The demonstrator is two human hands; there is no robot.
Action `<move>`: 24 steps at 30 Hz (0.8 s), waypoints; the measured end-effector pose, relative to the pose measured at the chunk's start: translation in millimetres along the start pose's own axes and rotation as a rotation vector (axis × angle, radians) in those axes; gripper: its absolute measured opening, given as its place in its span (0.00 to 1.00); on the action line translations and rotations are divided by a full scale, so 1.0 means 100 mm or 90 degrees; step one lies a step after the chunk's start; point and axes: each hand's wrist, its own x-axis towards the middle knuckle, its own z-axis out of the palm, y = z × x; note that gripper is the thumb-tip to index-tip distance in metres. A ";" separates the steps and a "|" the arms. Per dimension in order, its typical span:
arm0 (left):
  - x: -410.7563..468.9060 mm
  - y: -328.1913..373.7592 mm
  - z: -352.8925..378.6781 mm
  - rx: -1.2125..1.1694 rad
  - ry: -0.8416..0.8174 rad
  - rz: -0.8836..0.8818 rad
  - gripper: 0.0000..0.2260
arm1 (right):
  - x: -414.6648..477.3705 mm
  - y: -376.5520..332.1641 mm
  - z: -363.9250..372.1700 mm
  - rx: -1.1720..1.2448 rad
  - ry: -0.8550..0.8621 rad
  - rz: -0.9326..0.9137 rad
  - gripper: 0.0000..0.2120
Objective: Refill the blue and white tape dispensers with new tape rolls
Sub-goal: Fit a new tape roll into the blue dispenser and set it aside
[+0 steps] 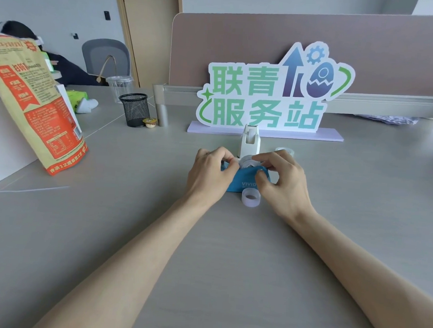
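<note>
Hands meet over the blue tape dispenser (242,181), which sits on the grey desk (206,251) a little beyond the middle of the view. The left hand (210,173) curls around the dispenser's left end, fingers bent and closed against it, while the right hand (282,177) pinches at the top with thumb and forefinger on a pale roll of tape (247,161) seated in the dispenser; its other fingers are folded loosely. A clear tape ring (251,196) lies flat on the desk, touching the near edge of the blue dispenser, between the two wrists. Just behind the hands stands the white tape dispenser (249,140), upright, and to its right another clear roll (285,150) rests on the desk, partly hidden by the right hand. Behind these a cut-out sign with green characters (269,96) stands on a lilac base along the divider panel (242,39). Well to the left are a black mesh pen cup (135,109), a small lidded cup (150,122) beside it, and a tall orange and tan bag (38,104) near the desk's left side. Toward the viewer the desk surface is wide and bare apart from the forearms, and the right side is likewise open.
</note>
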 end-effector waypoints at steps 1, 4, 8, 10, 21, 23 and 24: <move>0.00 0.00 0.00 -0.014 -0.003 0.000 0.05 | 0.01 0.00 0.00 0.005 0.002 0.004 0.16; 0.00 0.01 -0.01 -0.056 -0.002 -0.002 0.09 | 0.03 0.01 0.01 0.016 0.008 0.020 0.16; 0.02 0.06 -0.05 -0.138 -0.010 -0.041 0.06 | 0.03 0.02 0.01 0.001 0.002 -0.003 0.17; 0.03 0.06 -0.09 -0.181 -0.017 -0.068 0.06 | 0.02 0.02 0.00 -0.011 -0.001 -0.029 0.17; 0.08 -0.01 -0.26 -0.326 -0.047 -0.184 0.08 | 0.00 0.00 -0.01 -0.033 -0.028 -0.046 0.20; 0.08 -0.04 -0.27 -0.334 -0.045 -0.185 0.08 | 0.00 0.00 -0.01 -0.037 -0.037 -0.049 0.20; 0.08 -0.06 -0.27 -0.344 -0.038 -0.190 0.09 | 0.00 0.00 -0.01 -0.039 -0.042 -0.050 0.20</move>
